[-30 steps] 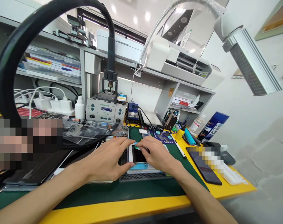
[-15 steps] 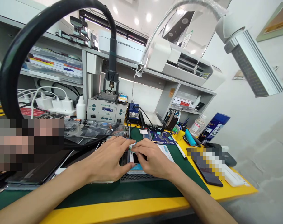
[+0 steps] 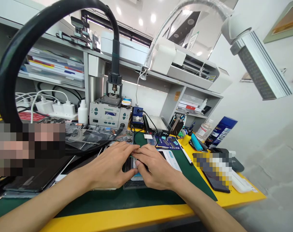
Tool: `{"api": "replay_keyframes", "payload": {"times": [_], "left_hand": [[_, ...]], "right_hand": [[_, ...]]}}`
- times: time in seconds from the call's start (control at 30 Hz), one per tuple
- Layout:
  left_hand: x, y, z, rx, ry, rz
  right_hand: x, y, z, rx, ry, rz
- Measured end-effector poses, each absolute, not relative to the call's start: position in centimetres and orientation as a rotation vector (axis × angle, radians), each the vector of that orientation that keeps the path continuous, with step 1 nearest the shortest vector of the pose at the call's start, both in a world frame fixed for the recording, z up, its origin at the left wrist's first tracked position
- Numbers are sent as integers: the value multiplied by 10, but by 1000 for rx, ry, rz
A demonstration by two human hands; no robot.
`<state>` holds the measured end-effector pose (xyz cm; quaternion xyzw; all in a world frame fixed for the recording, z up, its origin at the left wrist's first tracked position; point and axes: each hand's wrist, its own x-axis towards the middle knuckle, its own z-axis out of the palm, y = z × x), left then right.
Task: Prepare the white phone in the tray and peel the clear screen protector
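Between my hands lies a phone (image 3: 134,164) with a white edge, mostly covered by my fingers. A light blue layer (image 3: 137,175) shows under it, on a dark perforated mat (image 3: 134,184). My left hand (image 3: 110,166) curves round the phone's left side, fingers along the far edge and thumb at the near edge. My right hand (image 3: 156,166) is closed over the phone, its fingers bent and its thumb drawn in. A bit of green shows by the fingertips; what they pinch is hidden. The fingertips of both hands meet at the far end.
A white box (image 3: 172,158) with a phone-like print lies right of my hands on the green mat (image 3: 197,183). A black hose (image 3: 6,71) arches at left from the rework station (image 3: 109,112). A dark phone (image 3: 215,180) lies at right; blurred patches hide some objects.
My right hand has shifted slightly left, its thumb now drawn in towards the fingers. Less of the phone shows. My left hand has barely moved.
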<state>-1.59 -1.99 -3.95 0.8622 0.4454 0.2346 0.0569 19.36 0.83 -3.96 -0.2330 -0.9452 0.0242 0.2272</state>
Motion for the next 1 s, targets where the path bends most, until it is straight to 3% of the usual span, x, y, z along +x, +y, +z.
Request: {"api": "replay_keyframes", "payload": {"times": [0.67,1.0], "left_hand": [[-13,-23,-34,2571,1365,640],[-13,-20,-42,2552,1400,670]], "right_hand": [[197,-3,-37,-326,-2475,210],[202,-2,-36,-437,-2510,145]]}}
